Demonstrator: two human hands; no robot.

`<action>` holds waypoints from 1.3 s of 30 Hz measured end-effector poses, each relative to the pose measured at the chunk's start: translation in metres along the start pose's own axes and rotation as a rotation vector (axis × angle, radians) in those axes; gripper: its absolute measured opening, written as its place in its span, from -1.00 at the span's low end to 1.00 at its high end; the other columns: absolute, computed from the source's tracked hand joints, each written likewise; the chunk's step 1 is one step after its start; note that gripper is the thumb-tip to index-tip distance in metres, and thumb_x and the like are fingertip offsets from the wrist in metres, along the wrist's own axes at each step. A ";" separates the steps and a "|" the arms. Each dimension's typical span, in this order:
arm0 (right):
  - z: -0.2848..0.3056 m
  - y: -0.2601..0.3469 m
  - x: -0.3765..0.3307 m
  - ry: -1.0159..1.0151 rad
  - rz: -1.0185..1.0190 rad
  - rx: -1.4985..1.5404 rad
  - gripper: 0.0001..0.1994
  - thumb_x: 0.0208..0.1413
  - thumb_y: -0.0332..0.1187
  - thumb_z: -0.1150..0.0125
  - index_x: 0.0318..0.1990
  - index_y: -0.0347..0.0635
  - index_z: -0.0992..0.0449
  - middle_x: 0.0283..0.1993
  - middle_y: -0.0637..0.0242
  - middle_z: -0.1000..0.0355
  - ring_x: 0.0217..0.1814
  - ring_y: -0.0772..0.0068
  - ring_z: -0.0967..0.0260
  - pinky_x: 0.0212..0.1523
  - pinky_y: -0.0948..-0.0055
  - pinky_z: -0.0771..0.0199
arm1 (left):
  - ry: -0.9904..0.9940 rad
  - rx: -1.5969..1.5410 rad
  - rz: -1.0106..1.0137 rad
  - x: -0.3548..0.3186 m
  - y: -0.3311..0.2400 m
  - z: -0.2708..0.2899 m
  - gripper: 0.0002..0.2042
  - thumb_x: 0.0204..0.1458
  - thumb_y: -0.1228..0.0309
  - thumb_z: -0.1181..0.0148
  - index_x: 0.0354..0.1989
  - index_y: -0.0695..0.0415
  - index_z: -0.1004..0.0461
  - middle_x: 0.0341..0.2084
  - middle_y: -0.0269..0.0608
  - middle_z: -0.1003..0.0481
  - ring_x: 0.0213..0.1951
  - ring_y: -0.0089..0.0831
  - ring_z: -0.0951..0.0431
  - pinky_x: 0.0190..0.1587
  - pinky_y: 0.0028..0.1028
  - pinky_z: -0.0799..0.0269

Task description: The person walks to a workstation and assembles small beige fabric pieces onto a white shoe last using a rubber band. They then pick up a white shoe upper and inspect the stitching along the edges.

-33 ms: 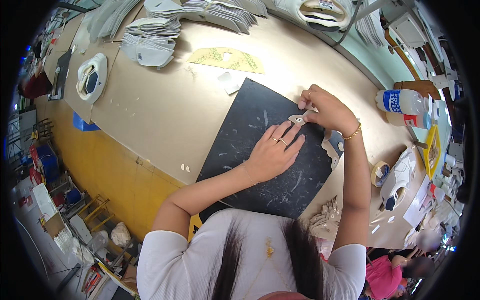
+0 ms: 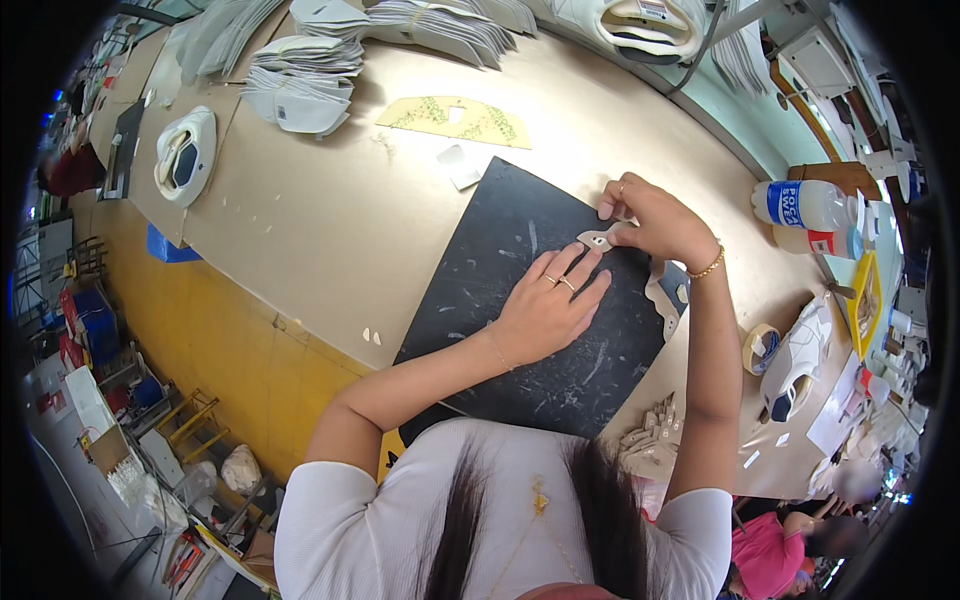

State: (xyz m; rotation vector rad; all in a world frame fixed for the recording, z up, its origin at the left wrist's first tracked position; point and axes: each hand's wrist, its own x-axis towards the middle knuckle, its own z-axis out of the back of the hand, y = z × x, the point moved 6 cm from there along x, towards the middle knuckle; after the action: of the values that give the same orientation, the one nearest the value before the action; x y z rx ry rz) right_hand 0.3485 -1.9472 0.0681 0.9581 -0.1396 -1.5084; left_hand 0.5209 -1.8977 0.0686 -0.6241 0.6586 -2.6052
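Observation:
A small beige shoe piece [image 2: 600, 240] with a hole in it lies on a black cutting mat [image 2: 470, 290], near the mat's far right part. My right hand [image 2: 660, 222] pinches its right end between thumb and fingers. From the left, my left hand [image 2: 550, 308] lies low over the mat, fingers stretched out, the fingertips touching the piece's near edge. Under my right wrist, a second pale, wavy-edged shoe piece [image 2: 662, 300] lies along the mat's right edge, partly hidden. A heap of small beige pieces [image 2: 652, 440] sits beside my right forearm.
Stacks of grey shoe parts [image 2: 298, 85] and a yellow template [image 2: 455, 120] lie on the far side of the table [image 2: 300, 220]. On the right are drink bottles [image 2: 805, 205], a tape roll [image 2: 761, 348] and a white shoe [image 2: 797, 360]. Another shoe [image 2: 185, 157] stands far left.

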 end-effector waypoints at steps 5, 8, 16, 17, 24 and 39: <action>-0.010 -0.015 0.001 0.068 0.002 0.280 -0.67 -0.11 -0.43 -0.43 -0.18 -0.25 -0.46 -0.30 0.31 -0.41 -0.22 0.40 -0.36 -0.13 0.40 -0.41 | -0.007 0.013 0.015 -0.003 0.001 0.001 -0.59 0.00 0.33 -0.30 0.06 0.10 -0.47 0.17 -0.07 -0.33 0.20 -0.08 -0.28 0.14 -0.10 -0.29; -0.007 -0.013 0.000 0.048 -0.003 0.309 -0.66 -0.10 -0.42 -0.44 -0.18 -0.26 -0.45 -0.31 0.35 -0.39 -0.24 0.45 -0.32 -0.14 0.42 -0.39 | -0.011 0.046 0.026 -0.002 0.003 0.003 -0.59 0.00 0.31 -0.29 0.06 0.09 -0.47 0.18 -0.09 -0.33 0.20 -0.08 -0.28 0.14 -0.09 -0.25; -0.005 -0.014 -0.001 -0.026 0.036 0.300 -0.69 -0.09 -0.40 -0.43 -0.19 -0.24 -0.47 -0.29 0.30 -0.42 -0.22 0.41 -0.36 -0.15 0.42 -0.40 | -0.014 0.097 0.031 -0.001 0.007 0.002 -0.57 -0.02 0.27 -0.30 0.06 0.08 -0.48 0.18 -0.09 -0.34 0.20 -0.09 -0.27 0.13 -0.07 -0.20; -0.005 -0.015 -0.003 -0.038 0.035 0.299 -0.69 -0.08 -0.39 -0.43 -0.19 -0.24 -0.48 -0.29 0.29 -0.43 -0.22 0.41 -0.36 -0.15 0.42 -0.40 | -0.010 0.103 0.033 -0.001 0.006 0.001 -0.57 -0.02 0.27 -0.30 0.06 0.08 -0.48 0.18 -0.10 -0.34 0.20 -0.09 -0.27 0.13 -0.07 -0.19; -0.005 -0.015 -0.002 -0.028 0.023 0.302 -0.70 -0.06 -0.31 -0.43 -0.21 -0.23 -0.52 -0.30 0.27 -0.46 -0.24 0.39 -0.39 -0.17 0.41 -0.41 | 0.016 0.127 0.045 -0.002 0.008 -0.001 -0.57 -0.03 0.26 -0.31 0.05 0.06 -0.49 0.19 -0.14 -0.34 0.21 -0.12 -0.25 0.13 -0.08 -0.16; -0.006 -0.012 -0.002 -0.087 -0.015 0.278 -0.72 -0.08 -0.28 -0.43 -0.28 -0.24 -0.52 -0.35 0.26 -0.44 -0.32 0.41 -0.36 -0.25 0.42 -0.38 | 0.031 0.125 0.049 0.000 0.008 -0.001 -0.56 -0.02 0.26 -0.30 0.07 0.05 -0.49 0.17 -0.14 -0.34 0.24 -0.11 -0.22 0.15 -0.07 -0.13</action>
State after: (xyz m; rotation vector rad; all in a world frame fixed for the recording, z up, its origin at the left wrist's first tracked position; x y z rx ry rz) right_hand 0.3425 -1.9405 0.0573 1.1152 -0.4142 -1.5709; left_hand 0.5224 -1.9035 0.0633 -0.5230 0.5093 -2.5912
